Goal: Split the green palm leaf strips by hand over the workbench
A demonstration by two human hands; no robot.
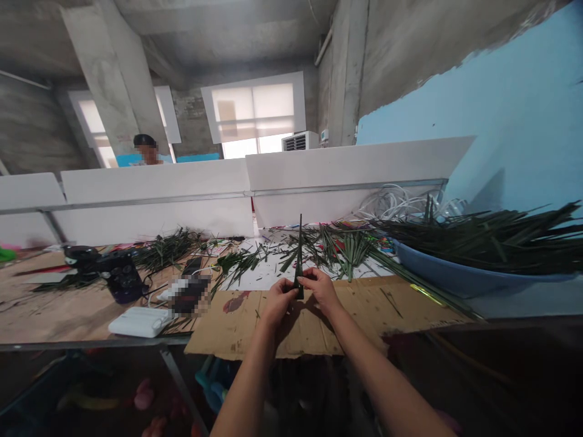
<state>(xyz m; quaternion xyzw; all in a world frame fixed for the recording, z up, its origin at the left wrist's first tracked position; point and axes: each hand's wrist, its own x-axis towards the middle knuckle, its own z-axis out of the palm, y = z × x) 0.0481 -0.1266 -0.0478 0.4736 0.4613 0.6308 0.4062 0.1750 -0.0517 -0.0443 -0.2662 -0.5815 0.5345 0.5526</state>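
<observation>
The left forearm (249, 375) and the right forearm (380, 373), both bare, reached forward and slanted inward, the left one running straighter ahead. I saw the left hand (279, 298) and the right hand (321, 291) close together, fingers curled, each pinching with its thumb, the right slightly farther forward.

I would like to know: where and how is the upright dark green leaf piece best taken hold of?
Probably hold the leaf piece by its broader lower end, coming from the left and right sides with a light pinch, much as the left hand and right hand have it. It stands upright and tapers to a thin tip, which would likely bend more easily.
</observation>
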